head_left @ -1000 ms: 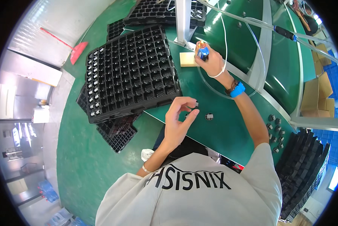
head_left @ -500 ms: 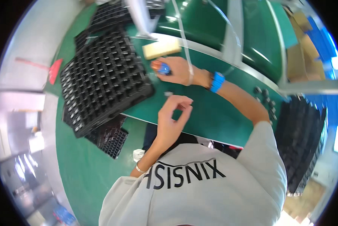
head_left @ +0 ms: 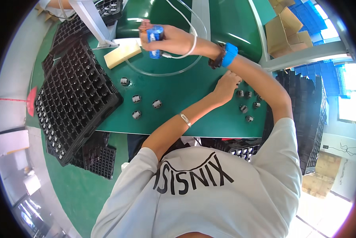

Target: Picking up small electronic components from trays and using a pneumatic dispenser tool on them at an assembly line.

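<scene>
My right hand is closed around a blue hand-held tool with an orange-brown end, raised above the far left of the bench. A pale hose joins the tool near its lower end. Passing under the right forearm, my left hand reaches to the right side. Its fingers are bent together at a group of small black-and-silver cylindrical parts; what they pinch is mostly hidden. Several similar parts stand apart on the middle left of the green bench.
A stack of black compartment trays fills the left, with a pale yellow block beyond its corner. More black trays stand on the right. A white post and a metal frame bar rise near the bench.
My left hand has gone from the bench's middle to the parts on the right. The view has shifted, and my right hand, still holding the blue tool, is farther from the bench's near edge.
</scene>
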Demonstrator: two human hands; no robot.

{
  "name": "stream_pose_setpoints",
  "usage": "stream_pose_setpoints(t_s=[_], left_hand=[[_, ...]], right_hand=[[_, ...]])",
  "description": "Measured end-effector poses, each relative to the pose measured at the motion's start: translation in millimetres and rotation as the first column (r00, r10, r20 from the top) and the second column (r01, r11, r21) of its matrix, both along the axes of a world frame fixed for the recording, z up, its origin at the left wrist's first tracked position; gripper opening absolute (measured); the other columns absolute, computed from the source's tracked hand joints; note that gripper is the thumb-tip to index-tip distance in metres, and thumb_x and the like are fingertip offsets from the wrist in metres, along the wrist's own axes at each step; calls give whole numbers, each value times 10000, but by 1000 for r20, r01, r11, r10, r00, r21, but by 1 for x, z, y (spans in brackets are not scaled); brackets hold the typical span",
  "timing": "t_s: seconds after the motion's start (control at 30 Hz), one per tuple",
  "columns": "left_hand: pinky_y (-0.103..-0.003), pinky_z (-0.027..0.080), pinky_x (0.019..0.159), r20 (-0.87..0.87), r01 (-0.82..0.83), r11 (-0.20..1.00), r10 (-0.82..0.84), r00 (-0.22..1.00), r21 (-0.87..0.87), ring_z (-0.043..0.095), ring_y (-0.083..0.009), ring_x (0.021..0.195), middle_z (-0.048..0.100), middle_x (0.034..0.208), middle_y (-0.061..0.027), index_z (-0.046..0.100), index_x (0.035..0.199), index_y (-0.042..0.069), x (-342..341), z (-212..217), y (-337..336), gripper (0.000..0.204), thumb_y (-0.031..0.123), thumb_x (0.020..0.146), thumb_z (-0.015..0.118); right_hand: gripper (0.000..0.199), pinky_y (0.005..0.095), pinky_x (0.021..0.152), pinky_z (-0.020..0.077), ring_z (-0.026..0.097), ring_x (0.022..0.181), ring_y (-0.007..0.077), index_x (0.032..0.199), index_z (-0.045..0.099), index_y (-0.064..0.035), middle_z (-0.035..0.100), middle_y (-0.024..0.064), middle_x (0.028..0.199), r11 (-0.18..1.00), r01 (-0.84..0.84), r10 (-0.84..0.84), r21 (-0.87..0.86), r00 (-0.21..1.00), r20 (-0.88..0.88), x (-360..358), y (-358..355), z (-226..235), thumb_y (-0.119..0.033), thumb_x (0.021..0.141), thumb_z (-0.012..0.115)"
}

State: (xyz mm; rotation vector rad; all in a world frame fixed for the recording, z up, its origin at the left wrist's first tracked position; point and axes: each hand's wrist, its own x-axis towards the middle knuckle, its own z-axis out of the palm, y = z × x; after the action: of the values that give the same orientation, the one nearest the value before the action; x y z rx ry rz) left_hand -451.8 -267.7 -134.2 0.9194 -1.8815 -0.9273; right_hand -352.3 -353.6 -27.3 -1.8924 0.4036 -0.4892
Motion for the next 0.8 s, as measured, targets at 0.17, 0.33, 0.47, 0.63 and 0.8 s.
stream_pose_setpoints(t_s=[0.17,0.33,0.47,0.63,0.8], left_hand=[[-386,424,754,-164,-30,972,70,984,232,494,-317,879,511,981,-150,549,977,-3,51,40,32,182,46,803,550],[-251,427,691,-364,-270,857,444,819,439,514,-163,786,483,975,-92,471,1120,30,166,80,102,286,55,844,546],[-185,448,585,-520,-493,790,611,596,363,537,-92,692,512,965,-90,493,1059,-4,229,96,134,339,-53,754,633],[-189,472,574,-612,-613,770,574,543,178,593,-124,665,515,963,-108,557,917,-39,250,99,142,245,-86,702,664],[-199,479,581,-671,-551,817,504,543,168,604,-137,638,513,944,-110,569,884,-47,255,93,145,247,-78,672,692]], right_hand=[[265,265,815,390,495,904,91,1027,530,-39,534,5,957,941,107,-139,320,987,79,-36,2,-7,-162,802,598],[343,163,411,258,420,517,10,1039,535,-67,583,-31,812,658,274,-412,702,910,32,-30,28,6,-334,823,538],[374,149,366,239,385,472,5,1014,524,-18,564,-17,755,612,-33,-105,790,987,123,-5,47,-6,-347,836,505],[463,265,805,416,528,904,140,1098,487,0,539,65,985,644,-203,29,738,970,242,32,87,12,-353,803,535],[481,254,762,426,531,874,128,1085,485,-6,535,62,984,634,-206,46,746,972,230,44,104,12,-382,790,543]])
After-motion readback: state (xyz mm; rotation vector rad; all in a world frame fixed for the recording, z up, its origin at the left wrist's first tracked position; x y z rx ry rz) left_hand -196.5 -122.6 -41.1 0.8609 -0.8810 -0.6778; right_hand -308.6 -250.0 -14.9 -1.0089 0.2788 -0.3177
